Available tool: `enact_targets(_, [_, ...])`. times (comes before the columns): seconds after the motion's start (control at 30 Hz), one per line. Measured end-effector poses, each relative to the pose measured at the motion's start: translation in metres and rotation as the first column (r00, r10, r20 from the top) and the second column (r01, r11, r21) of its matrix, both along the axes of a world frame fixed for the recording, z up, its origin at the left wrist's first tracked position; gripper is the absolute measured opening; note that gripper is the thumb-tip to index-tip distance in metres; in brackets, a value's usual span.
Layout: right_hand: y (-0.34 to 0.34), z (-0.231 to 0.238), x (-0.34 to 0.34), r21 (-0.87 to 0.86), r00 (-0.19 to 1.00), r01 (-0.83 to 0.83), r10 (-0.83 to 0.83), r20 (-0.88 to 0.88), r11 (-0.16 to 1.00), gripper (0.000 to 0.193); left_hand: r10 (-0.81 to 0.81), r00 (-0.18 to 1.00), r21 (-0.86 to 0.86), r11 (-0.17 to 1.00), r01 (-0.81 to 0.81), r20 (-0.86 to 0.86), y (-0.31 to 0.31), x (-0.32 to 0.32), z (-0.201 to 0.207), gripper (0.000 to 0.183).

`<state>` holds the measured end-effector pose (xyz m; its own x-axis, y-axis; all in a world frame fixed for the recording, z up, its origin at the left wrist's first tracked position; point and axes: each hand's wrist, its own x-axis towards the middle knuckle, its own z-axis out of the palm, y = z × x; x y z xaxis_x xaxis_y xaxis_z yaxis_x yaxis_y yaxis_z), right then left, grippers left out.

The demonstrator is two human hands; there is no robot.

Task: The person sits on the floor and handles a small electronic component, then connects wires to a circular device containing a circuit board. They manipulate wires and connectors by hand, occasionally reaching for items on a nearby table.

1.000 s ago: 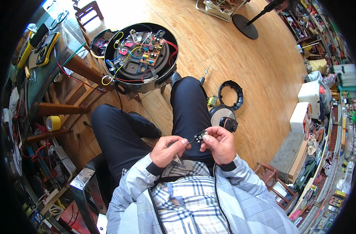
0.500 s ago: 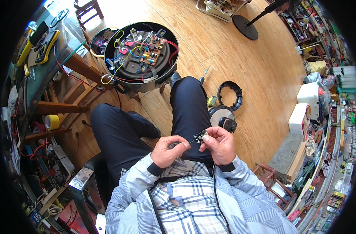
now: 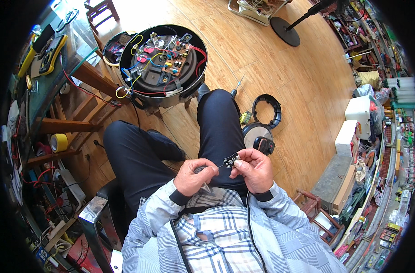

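A small black circuit board (image 3: 231, 160) with pale components sits in front of the person's lap, over the right thigh. Take it as the centre of the dial, with twelve straight ahead of the person. At four o'clock the right hand (image 3: 256, 172) grips its edge, thumb and index finger pinched together on it. At eight o'clock the left hand (image 3: 194, 177) is curled nearly closed, thumb pressed to the index finger, on a thin strand (image 3: 220, 166) that runs toward the board's near corner; whether this is a wire or a tool tip I cannot tell. Something greyish is partly hidden within the same hand.

Beyond the hands, the dark trouser leg (image 3: 220, 123) rises toward twelve, and a screwdriver (image 3: 236, 87) lies on the wooden floor (image 3: 303, 95) past the knee. Between one and two o'clock rests a round part with a metallic disc (image 3: 254, 135); just beyond it, at one, are a black ring (image 3: 267, 97) and a small yellow-green item (image 3: 245, 118). At eleven stands a round black housing (image 3: 127, 78), open at the top, with coloured wires and a brown circuit board (image 3: 182, 54) inside.

Farther out, at ten, a yellow-and-black meter (image 3: 53, 54) lies on a glass-topped table (image 3: 57, 86). A yellow tape roll (image 3: 59, 143) sits at nine, a white box (image 3: 358, 111) at two, and a grey box (image 3: 326, 181) between three and four.
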<state>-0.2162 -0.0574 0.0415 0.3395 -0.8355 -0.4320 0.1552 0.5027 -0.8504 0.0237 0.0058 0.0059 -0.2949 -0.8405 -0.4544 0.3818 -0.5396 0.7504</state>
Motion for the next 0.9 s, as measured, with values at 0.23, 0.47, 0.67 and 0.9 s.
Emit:
enact_targets(0.23, [-0.0004,0.0009,0.0004,0.046,1.0,-0.007,0.008,-0.018,0.999,0.021,0.059,0.997,0.038,0.998,-0.057,-0.041,0.0026,-0.0021,-0.0085,0.023])
enact_targets(0.47, [-0.0001,-0.003,-0.0013,0.017,1.0,-0.018,0.019,-0.022,1.0,0.022,0.105,0.994,-0.026,0.994,-0.105,-0.019,0.0014,-0.0033,-0.0086,0.02])
enact_targets(0.67, [0.0006,-0.0063,-0.0039,-0.11,0.999,-0.044,0.041,-0.029,0.993,0.017,0.084,0.995,-0.063,0.995,-0.081,0.05,-0.0007,0.0016,-0.0041,0.02])
enact_targets(0.9, [-0.0009,-0.0048,-0.0028,-0.289,0.996,-0.081,0.087,0.008,0.954,0.014,0.095,0.992,-0.106,0.991,-0.086,0.079,-0.0017,0.004,-0.0011,0.019])
